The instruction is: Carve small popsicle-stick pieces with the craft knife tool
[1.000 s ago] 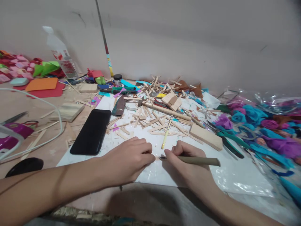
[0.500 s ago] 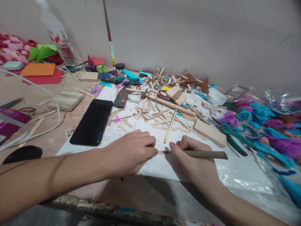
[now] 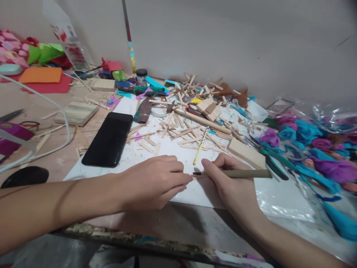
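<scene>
My left hand rests low over the white sheet, its fingers pinched on a small wooden piece whose tip pokes out at the fingertips. Between the thumb and fingers of my right hand is a craft knife with an olive handle. Its dark blade points left, close to that wooden piece. Just behind the blade lies a yellow patterned stick. A black phone lies behind my left forearm.
Wooden sticks are heaped at the back, by a hammer. A wood block and green-handled pliers lie right. Blue and purple paper flowers fill the far right; a white cable and bottle are left.
The knife blade has lifted off the wooden piece and now shows more of its length. My left fingers have extended slightly to the right. The whole view has shifted a little.
</scene>
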Tool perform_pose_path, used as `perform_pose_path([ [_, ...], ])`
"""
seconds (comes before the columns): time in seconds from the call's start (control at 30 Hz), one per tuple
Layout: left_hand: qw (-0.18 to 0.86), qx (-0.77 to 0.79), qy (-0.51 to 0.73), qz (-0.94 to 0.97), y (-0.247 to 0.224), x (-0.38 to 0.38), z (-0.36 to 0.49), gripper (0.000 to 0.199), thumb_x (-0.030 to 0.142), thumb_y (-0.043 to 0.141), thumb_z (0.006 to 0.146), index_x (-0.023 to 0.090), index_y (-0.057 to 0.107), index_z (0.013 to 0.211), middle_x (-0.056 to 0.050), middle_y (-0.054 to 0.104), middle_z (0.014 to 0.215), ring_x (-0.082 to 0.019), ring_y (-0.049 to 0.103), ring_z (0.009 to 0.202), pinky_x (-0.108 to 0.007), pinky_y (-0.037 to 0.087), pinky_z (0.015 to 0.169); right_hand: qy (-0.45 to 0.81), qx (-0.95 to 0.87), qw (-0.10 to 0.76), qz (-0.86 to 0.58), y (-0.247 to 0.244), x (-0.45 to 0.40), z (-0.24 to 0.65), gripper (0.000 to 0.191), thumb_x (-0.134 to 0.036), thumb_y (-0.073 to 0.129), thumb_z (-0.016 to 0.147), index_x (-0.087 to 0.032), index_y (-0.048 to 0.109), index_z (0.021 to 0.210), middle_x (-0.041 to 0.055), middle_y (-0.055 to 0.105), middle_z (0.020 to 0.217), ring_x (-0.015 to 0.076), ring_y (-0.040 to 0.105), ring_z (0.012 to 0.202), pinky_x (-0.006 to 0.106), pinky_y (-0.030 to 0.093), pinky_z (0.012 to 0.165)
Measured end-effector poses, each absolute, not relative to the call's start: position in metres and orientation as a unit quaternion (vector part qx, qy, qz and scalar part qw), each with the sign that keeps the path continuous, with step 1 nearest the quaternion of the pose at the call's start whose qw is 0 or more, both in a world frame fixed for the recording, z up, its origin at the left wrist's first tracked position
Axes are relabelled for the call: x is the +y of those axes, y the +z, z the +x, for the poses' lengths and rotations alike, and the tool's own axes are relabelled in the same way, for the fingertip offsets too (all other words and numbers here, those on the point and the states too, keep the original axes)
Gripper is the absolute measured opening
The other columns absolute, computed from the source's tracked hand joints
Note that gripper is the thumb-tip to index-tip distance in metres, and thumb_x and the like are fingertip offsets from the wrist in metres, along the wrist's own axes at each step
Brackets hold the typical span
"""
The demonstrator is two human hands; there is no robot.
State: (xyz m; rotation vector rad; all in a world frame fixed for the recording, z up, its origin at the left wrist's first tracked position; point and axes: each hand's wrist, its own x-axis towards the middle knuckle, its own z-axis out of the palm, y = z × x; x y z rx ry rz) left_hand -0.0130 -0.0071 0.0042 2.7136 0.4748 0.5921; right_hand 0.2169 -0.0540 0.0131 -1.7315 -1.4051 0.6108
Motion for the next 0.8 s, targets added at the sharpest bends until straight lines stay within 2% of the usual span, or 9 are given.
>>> perform_pose_path([
  [0.2,0.166,0.175,0.205,0.949,0.0072,0.0,-0.0178,0.019,0.021,0.057,0.109,0.02,0.076,0.108,-0.005,0.067,0.106,-0.021,0.061,0.098,-0.037,0.045,0.088,0.239,-0.554,0.411,-0.683,0.015,-0.0527,0.2177,0.048,-0.041,0.076,0.086,-0.026,0.047,0.05,-0.003,0.047,0.048,0.0146,0.041,0.052,0.032,0.033,0.051],
  [0.37,0.153,0.137,0.198,0.959,0.0057,-0.0021,-0.0178,0.021,0.016,0.059,0.106,0.02,0.075,0.092,-0.004,0.069,0.101,-0.021,0.06,0.096,-0.039,0.039,0.092,0.249,-0.56,0.409,-0.676,0.0142,-0.051,0.2163,0.047,-0.042,0.074,0.086,-0.026,0.047,0.051,-0.0032,0.048,0.048,0.0142,0.041,0.052,0.031,0.032,0.051],
  [0.5,0.151,0.137,0.187,0.961,0.0064,-0.0028,-0.018,0.021,0.022,0.06,0.109,0.021,0.074,0.094,-0.003,0.07,0.095,-0.019,0.06,0.092,-0.038,0.037,0.094,0.262,-0.565,0.406,-0.669,0.0123,-0.0496,0.2171,0.045,-0.043,0.074,0.086,-0.025,0.048,0.054,-0.0038,0.049,0.05,0.0139,0.043,0.053,0.03,0.033,0.052],
  [0.63,0.146,0.173,0.187,0.956,0.0045,0.0001,-0.0188,0.024,0.029,0.06,0.11,0.018,0.072,0.093,-0.003,0.068,0.091,-0.02,0.059,0.088,-0.038,0.037,0.088,0.29,-0.577,0.394,-0.655,0.0132,-0.0497,0.2189,0.04,-0.047,0.073,0.089,-0.024,0.06,0.06,-0.0028,0.057,0.052,0.0145,0.048,0.052,0.03,0.035,0.051],
  [0.8,0.148,0.207,0.19,0.948,0.0008,0.0034,-0.0191,0.021,0.024,0.059,0.108,0.017,0.072,0.093,-0.003,0.066,0.09,-0.02,0.06,0.088,-0.037,0.038,0.082,0.305,-0.591,0.383,-0.641,0.017,-0.0512,0.2211,0.026,-0.046,0.078,0.088,-0.023,0.075,0.074,0.0014,0.072,0.065,0.0178,0.062,0.059,0.03,0.044,0.054],
])
